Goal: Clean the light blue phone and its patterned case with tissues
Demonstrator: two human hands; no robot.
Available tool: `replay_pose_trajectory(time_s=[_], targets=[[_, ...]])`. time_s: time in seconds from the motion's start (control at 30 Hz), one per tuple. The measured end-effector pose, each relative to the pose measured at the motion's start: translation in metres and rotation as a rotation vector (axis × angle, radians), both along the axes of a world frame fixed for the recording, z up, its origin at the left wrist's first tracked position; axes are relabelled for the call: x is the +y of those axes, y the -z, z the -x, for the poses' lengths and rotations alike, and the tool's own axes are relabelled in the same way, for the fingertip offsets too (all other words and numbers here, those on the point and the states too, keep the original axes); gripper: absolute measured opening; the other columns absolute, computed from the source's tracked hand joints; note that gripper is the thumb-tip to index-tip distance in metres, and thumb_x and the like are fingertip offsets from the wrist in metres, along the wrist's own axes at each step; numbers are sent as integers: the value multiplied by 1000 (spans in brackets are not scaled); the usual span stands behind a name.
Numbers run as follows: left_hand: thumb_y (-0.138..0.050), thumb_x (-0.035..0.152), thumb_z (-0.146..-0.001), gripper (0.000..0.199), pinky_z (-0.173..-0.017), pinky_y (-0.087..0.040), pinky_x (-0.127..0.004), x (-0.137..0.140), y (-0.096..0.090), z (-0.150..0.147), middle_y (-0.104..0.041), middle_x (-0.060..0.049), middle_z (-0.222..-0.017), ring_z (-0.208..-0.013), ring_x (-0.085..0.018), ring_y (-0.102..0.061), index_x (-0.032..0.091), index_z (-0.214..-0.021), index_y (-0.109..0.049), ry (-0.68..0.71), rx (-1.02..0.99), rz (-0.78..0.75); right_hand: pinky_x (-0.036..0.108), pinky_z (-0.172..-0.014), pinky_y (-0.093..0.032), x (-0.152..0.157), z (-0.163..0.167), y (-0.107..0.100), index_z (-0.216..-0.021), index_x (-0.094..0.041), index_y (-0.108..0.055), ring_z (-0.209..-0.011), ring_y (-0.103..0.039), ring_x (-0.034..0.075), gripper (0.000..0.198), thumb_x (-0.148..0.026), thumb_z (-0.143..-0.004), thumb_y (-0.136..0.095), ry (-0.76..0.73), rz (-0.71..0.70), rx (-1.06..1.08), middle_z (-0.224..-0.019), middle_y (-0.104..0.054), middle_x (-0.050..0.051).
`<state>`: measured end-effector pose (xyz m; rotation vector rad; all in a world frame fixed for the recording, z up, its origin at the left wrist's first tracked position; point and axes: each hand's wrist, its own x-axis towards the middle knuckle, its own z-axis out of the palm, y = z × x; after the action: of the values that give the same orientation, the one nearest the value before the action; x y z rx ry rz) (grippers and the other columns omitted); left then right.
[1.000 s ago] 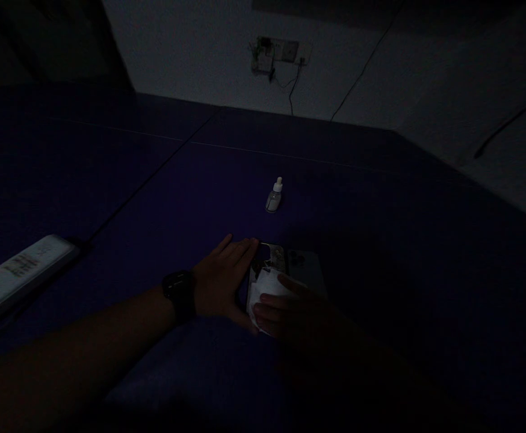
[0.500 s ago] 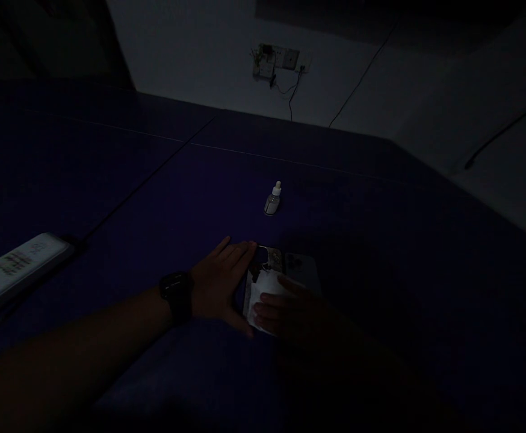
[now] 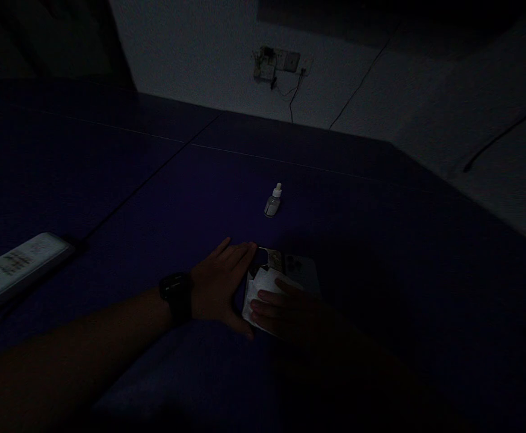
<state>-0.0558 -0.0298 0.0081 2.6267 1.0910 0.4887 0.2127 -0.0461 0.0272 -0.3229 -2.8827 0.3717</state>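
Note:
A phone case [image 3: 275, 259] with a printed picture and a camera cutout lies on the dark blue surface. My left hand [image 3: 220, 282], with a black watch on its wrist, is spread flat, fingertips and thumb at the case's left edge. My right hand [image 3: 283, 310] presses a white tissue [image 3: 263, 285] down over the lower part of the case; its palm is lost in shadow. Close against the case's right side is a pale grey phone [image 3: 307, 270], back up, partly covered by my right hand. Beyond them a small dropper bottle [image 3: 272, 204] with a white cap stands.
A white power strip [image 3: 14, 267] lies at the left, its dark cord [image 3: 150, 177] running toward the wall. Wall sockets [image 3: 285, 60] with plugs and cables are at the back. Another dark cable [image 3: 507, 135] hangs on the right wall. The room is very dim.
My right hand has slid the tissue slightly up and left, covering more of the case's picture. The left hand, phone and bottle stay in place.

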Motion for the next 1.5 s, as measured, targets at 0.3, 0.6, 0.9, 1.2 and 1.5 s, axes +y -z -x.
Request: replay_pose_trajectory(time_s=[0.3,0.6,0.9,1.2,1.5], targets=[[-63,93,-59,144,-118,-19,-72,0,-2,0,-35,-36,-156,-144,-49,-38,4,-159,-10,1,22,1,45,-129,-13,1,-13,-8,-139,-20,-57,-137,-55,17,41,-32,-100,-56,56,-21,95,-134,-69,7],[-64,92,-61,141,-119,-19,-70,1,1,1,-33,-35,-158,-143,-50,-39,5,-159,-12,9,8,-12,50,-129,-11,-1,9,5,-151,-13,-42,-152,-33,22,68,-58,-101,-49,82,14,-28,-156,-49,13],[-64,94,-58,145,-118,-21,-70,1,0,1,-35,-35,-157,-142,-50,-40,7,-160,-9,7,21,-20,46,-129,-10,-3,12,6,-147,-18,-50,-147,-41,18,56,-54,-105,-44,50,7,4,-149,-58,8],[-64,94,-57,145,-118,-21,-70,1,5,1,-36,-35,-156,-142,-49,-40,6,-160,-10,4,15,-27,50,-129,-11,-3,17,2,-146,-15,-51,-147,-42,22,67,-63,-99,-48,30,48,-8,-146,-60,12],[-62,95,-59,143,-119,-20,-70,0,3,2,-35,-33,-157,-142,-49,-40,8,-160,-11,11,11,-27,50,-129,-14,-3,17,7,-145,-14,-51,-147,-41,21,54,-48,-103,-51,117,-39,26,-149,-58,11]])
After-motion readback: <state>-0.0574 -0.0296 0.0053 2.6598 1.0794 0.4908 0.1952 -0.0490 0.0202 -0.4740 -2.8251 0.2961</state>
